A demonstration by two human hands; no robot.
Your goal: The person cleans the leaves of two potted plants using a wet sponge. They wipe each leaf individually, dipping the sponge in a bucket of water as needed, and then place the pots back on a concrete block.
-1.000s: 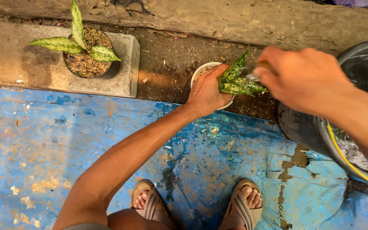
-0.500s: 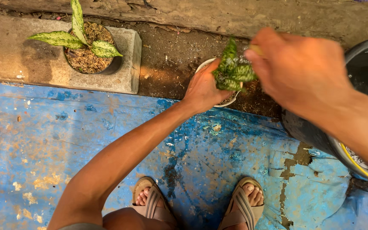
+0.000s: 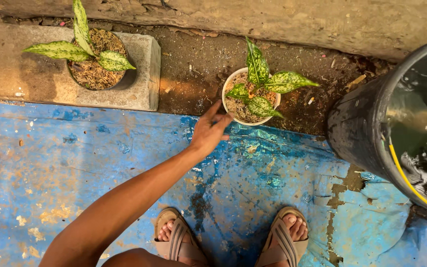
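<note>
White pot (image 3: 233,114): filled with dry fibrous medium, one small speckled-leaf plant (image 3: 260,81) set in it; stood on bare soil at the blue tarp's (image 3: 75,163) edge. Left hand (image 3: 208,132): fingers (image 3: 212,110) loosely spread, nothing gripped, fingertips at the pot's rim. Dark pot (image 3: 124,79): same medium, second plant, recessed in a concrete block (image 3: 142,94). Black barrel (image 3: 362,133): water inside. Right hand: not seen.

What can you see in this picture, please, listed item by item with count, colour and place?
Small pot: one, white, on the soil strip, holding a green speckled plant.
Round pot: one, dark, set in a grey concrete block, upper left, with a speckled plant.
Barrel: one, black, right edge, water inside.
Hose: one, yellow, over the barrel rim.
Ground sheet: one, blue, worn.
Sandals: two, tan, bottom.
Left hand: touching the white pot.
Right hand: barely visible.
</note>
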